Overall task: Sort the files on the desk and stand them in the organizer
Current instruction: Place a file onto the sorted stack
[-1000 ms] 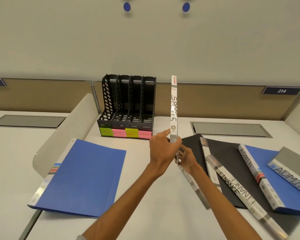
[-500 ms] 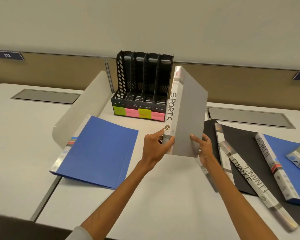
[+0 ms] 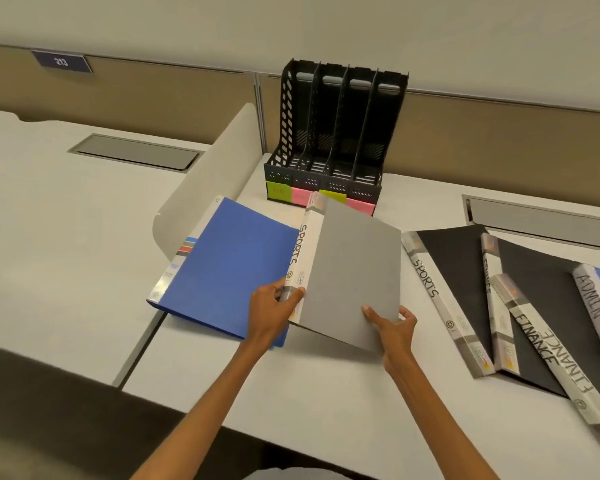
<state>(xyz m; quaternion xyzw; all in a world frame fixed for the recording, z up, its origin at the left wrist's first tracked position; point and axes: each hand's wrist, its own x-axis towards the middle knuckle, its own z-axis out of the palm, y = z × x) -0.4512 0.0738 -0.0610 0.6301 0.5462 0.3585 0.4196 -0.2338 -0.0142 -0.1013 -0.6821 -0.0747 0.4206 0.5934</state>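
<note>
Folder (image 3: 354,271), grey, SPORTS spine, likely light, stiff, slick: left hand (image 3: 269,313) fingers (image 3: 293,293) grip spine foot, right hand (image 3: 394,327) pinches lower cover edge.

**deskguy:** ok so where's everything sitting?

**filer22:** organizer (image 3: 340,133) is at the back of the desk (image 3: 326,393), up against the partition, with sticky notes (image 3: 300,195) along its front lip. Right in front of it is the held SPORTS file (image 3: 354,278), tilted up off the desk. Left hand (image 3: 271,313) is on the near end of its spine, right hand (image 3: 394,327) at its near right corner.

**deskguy:** and either side?

**filer22:** left: a flat file (image 3: 229,268) beside the divider (image 3: 219,174), its right edge running under the held one. Right: second SPORTS file (image 3: 430,289) lying flat, then a FINANCE file (image 3: 548,351) lying across another, and the ADMIN file (image 3: 593,299) farthest right.
</note>
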